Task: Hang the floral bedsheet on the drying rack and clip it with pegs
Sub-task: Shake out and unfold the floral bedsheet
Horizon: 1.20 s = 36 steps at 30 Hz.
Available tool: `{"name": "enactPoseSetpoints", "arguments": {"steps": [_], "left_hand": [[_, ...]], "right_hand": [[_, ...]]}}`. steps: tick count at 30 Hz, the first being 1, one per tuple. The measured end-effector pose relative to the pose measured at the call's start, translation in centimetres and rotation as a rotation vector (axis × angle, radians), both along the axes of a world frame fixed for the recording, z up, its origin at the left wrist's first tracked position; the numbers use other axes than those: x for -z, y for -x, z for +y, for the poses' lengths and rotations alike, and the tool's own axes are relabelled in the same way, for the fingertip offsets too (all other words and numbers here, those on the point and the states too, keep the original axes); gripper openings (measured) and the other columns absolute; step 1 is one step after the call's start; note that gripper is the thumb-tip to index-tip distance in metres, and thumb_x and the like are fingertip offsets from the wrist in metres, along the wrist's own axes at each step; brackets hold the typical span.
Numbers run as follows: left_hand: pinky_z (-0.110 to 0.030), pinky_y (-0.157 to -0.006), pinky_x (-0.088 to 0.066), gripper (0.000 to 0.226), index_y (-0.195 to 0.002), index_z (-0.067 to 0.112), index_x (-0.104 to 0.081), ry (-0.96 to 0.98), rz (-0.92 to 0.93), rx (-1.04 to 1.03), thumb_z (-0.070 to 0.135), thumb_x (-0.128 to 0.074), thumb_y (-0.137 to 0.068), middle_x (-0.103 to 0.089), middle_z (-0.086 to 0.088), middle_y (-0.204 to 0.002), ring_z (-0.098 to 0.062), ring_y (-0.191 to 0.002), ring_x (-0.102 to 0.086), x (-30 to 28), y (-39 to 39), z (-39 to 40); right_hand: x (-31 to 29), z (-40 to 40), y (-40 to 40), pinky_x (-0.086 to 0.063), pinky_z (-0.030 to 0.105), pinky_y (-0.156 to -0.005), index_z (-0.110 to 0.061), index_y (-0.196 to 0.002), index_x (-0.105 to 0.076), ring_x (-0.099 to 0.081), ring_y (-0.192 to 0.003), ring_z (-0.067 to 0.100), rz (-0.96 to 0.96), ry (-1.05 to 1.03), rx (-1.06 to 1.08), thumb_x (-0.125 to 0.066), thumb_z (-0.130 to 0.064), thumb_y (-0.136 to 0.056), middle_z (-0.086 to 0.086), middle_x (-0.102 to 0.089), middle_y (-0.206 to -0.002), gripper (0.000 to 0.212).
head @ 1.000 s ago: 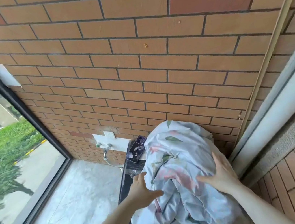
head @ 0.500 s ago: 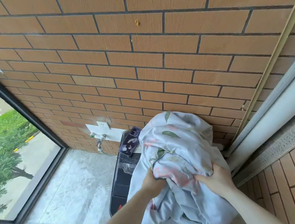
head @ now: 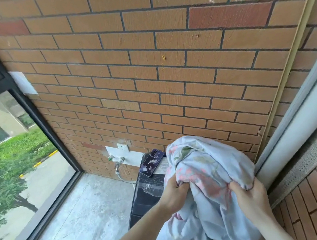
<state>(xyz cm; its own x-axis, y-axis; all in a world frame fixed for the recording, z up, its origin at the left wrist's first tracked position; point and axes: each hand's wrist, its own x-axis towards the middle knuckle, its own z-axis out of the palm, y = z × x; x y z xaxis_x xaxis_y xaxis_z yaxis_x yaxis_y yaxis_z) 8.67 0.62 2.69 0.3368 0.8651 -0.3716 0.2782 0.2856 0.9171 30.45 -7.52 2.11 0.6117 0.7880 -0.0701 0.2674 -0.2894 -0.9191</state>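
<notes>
The floral bedsheet [head: 201,166] is a bunched pale blue cloth with pink flowers and green leaves, low in the middle right of the head view. My left hand [head: 174,195] grips a fold on its left side. My right hand [head: 249,194] grips a fold on its right side. The sheet is lifted in a heap and its lower part hangs down out of view. No drying rack or pegs are in view.
A dark appliance [head: 144,199] stands against the brick wall [head: 148,80], with a phone [head: 151,162] lying on its top. A tap and socket plate [head: 118,156] sit low on the wall. Large windows [head: 16,160] are left, a sliding door frame [head: 303,140] right.
My hands went from resting flat on the sheet to gripping its folds, and they have spread a little apart. The camera has tilted up, showing more wall.
</notes>
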Motion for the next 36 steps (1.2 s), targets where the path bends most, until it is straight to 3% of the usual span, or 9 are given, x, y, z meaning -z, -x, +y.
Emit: {"name": "enactPoseSetpoints", "arguments": {"steps": [5, 7, 11, 14, 18, 20, 24, 28, 36], "left_hand": [[-0.026, -0.054, -0.029, 0.024, -0.069, 0.022, -0.046, -0.111, -0.06, 0.019, 0.014, -0.041, -0.091, -0.041, 0.008, -0.06, -0.011, -0.058, -0.034, -5.9, 1.5, -1.3], [-0.033, -0.063, -0.035, 0.017, -0.075, 0.013, -0.049, -0.165, -0.1, 0.029, 0.023, -0.047, -0.089, -0.047, -0.002, -0.068, -0.014, -0.067, -0.042, -8.0, 2.4, -2.2], [-0.041, -0.071, -0.036, 0.043, -0.088, -0.007, -0.048, -0.239, -0.199, 0.057, 0.036, -0.054, -0.084, -0.05, -0.007, -0.081, -0.021, -0.08, -0.045, -12.6, 5.2, -5.0], [-0.039, -0.076, -0.041, 0.049, -0.094, -0.007, -0.053, -0.28, -0.241, 0.016, 0.041, -0.057, -0.081, -0.055, -0.007, -0.086, -0.019, -0.085, -0.051, -17.0, 8.6, -9.6], [-0.026, -0.076, -0.052, 0.026, -0.1, 0.002, -0.066, -0.358, -0.238, -0.017, 0.024, -0.052, -0.099, -0.074, -0.008, -0.09, -0.013, -0.085, -0.069, -21.3, 14.7, -17.2], [-0.023, -0.076, -0.057, 0.024, -0.104, 0.008, -0.07, -0.386, -0.237, -0.046, 0.021, -0.051, -0.102, -0.078, -0.002, -0.096, -0.011, -0.093, -0.074, -23.1, 18.1, -20.9], [-0.043, -0.095, -0.055, 0.025, -0.1, 0.017, -0.074, -0.414, -0.247, -0.084, 0.027, -0.053, -0.093, -0.077, -0.01, -0.107, -0.026, -0.109, -0.072, -25.3, 23.3, -26.8], [-0.045, -0.092, -0.055, 0.017, -0.094, 0.021, -0.075, -0.437, -0.249, -0.101, 0.023, -0.058, -0.093, -0.077, -0.008, -0.104, -0.018, -0.099, -0.071, -26.8, 28.8, -33.3], [-0.058, -0.094, -0.054, 0.036, -0.108, 0.017, -0.073, -0.407, -0.14, -0.292, 0.035, -0.069, -0.077, -0.075, -0.017, -0.111, -0.034, -0.109, -0.071, -25.2, 37.7, -43.2]], "right_hand": [[-6.9, -1.4, 2.1, -0.05, 0.038, -0.068, -0.011, -0.069, -0.063, -0.064, -0.067, 0.018, -0.039, -0.202, 0.003, -0.074, -0.003, -0.083, -0.007, -0.066, -0.061, 0.02], [-9.5, -2.5, 2.9, -0.053, 0.04, -0.072, -0.011, -0.077, -0.068, -0.069, -0.076, 0.018, -0.044, -0.256, -0.003, -0.075, -0.009, -0.082, -0.005, -0.072, -0.07, 0.01], [-15.5, -5.7, 5.8, -0.052, 0.039, -0.071, -0.01, -0.075, -0.066, -0.065, -0.072, 0.019, -0.053, -0.376, -0.004, -0.074, -0.016, -0.08, 0.002, -0.068, -0.068, 0.011], [-20.3, -9.6, 9.3, -0.047, 0.03, -0.064, -0.003, -0.071, -0.061, -0.055, -0.065, 0.014, -0.048, -0.461, -0.033, -0.072, -0.004, -0.082, 0.011, -0.06, -0.065, 0.015], [-24.6, -15.4, 15.0, -0.038, 0.028, -0.057, 0.003, -0.065, -0.051, -0.047, -0.061, 0.013, -0.039, -0.548, -0.11, -0.07, 0.003, -0.081, 0.006, -0.047, -0.061, 0.024], [-25.9, -18.6, 18.1, -0.039, 0.026, -0.056, 0.008, -0.067, -0.052, -0.047, -0.061, 0.012, -0.06, -0.607, -0.133, -0.069, 0.007, -0.08, 0.015, -0.047, -0.061, 0.021], [-27.6, -24.0, 22.9, -0.044, 0.03, -0.062, 0.007, -0.075, -0.061, -0.054, -0.067, 0.015, -0.046, -0.681, -0.142, -0.07, 0.003, -0.081, 0.028, -0.061, -0.075, 0.011], [-28.9, -29.1, 27.7, -0.046, 0.031, -0.065, 0.006, -0.083, -0.066, -0.058, -0.071, 0.017, 0.015, -0.672, -0.215, -0.07, -0.004, -0.081, 0.019, -0.067, -0.076, 0.011], [-28.2, -35.1, 35.4, -0.049, 0.035, -0.07, -0.005, -0.078, -0.071, -0.067, -0.072, 0.023, 0.123, -0.55, -0.41, -0.071, -0.002, -0.081, 0.015, -0.073, -0.08, 0.005]]}}
